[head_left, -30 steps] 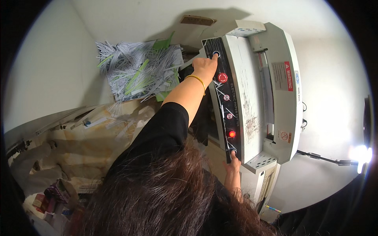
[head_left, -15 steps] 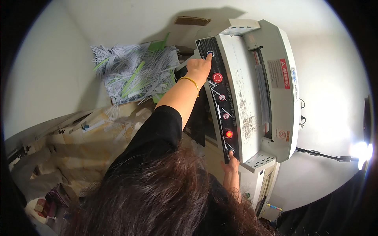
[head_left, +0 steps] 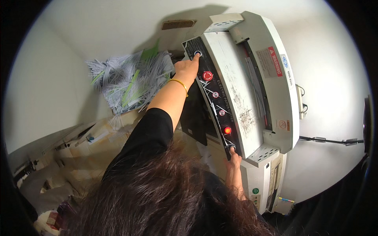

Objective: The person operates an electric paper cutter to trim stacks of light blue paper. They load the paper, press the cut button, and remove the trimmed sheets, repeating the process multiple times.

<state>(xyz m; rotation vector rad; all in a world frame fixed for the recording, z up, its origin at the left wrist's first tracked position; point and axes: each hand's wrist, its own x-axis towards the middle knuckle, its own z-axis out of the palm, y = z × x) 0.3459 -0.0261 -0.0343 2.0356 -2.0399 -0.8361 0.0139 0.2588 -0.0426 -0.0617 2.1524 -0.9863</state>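
Note:
My left hand (head_left: pixel 186 70) presses a single digit on the round button (head_left: pixel 197 54) at the far end of a black control panel (head_left: pixel 217 84); its other fingers look folded in. With one digit, my right hand (head_left: pixel 234 160) touches another round button (head_left: pixel 232 147) at the panel's near end. Its remaining fingers look curled and are partly hidden. The panel runs along the front of a white electric paper cutter (head_left: pixel 271 90). Between my hands sit a red emergency stop knob (head_left: pixel 207 76) and a glowing red light (head_left: pixel 228 130). Paper strips (head_left: pixel 252 78) show in the cutter's slot.
A heap of shredded white and green paper strips (head_left: pixel 126 78) lies left of the cutter. Thin paper scraps stick to the panel. Wall surrounds the machine at the back. Cardboard and clutter (head_left: pixel 94 145) fill the lower left, and long hair covers the lower middle.
My view has shifted a little, so the cutter sits slightly further left at its far end. Both hands stay on the same two buttons.

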